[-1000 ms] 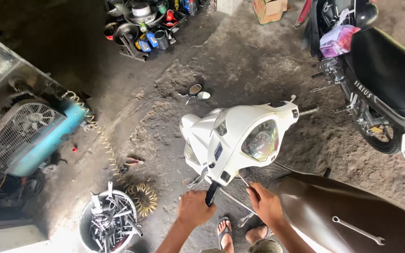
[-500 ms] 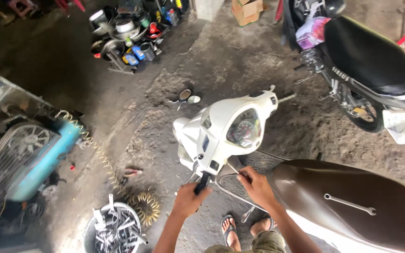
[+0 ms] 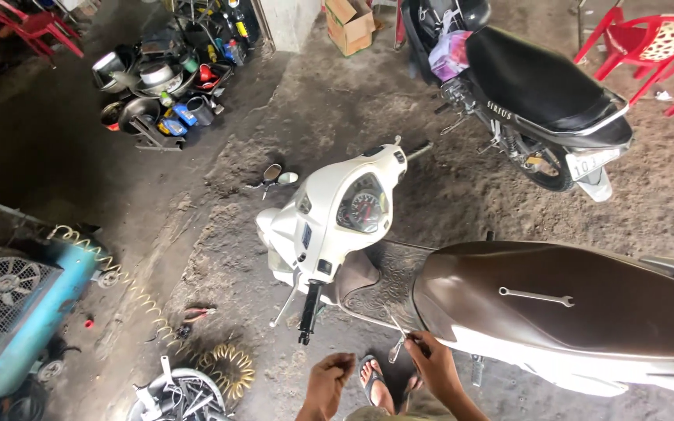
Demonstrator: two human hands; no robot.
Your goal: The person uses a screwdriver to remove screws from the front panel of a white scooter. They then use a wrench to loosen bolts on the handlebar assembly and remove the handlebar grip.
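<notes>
Pinched in the right hand [image 3: 431, 362] was a thin metal tool [image 3: 397, 334], held just beside the white scooter [image 3: 337, 218] near its floorboard. Loosely curled and holding nothing, the left hand [image 3: 329, 378] hung below the scooter's left handlebar grip [image 3: 308, 308]. A wrench [image 3: 536, 296] lay on the brown seat [image 3: 571, 300]. Behind stood a black motorbike [image 3: 524, 86]; a blue compressor [image 3: 17, 312] with its coiled hose [image 3: 130, 292] sat to the left, and a bucket of tools [image 3: 177, 398] near the sandalled feet [image 3: 380, 386].
</notes>
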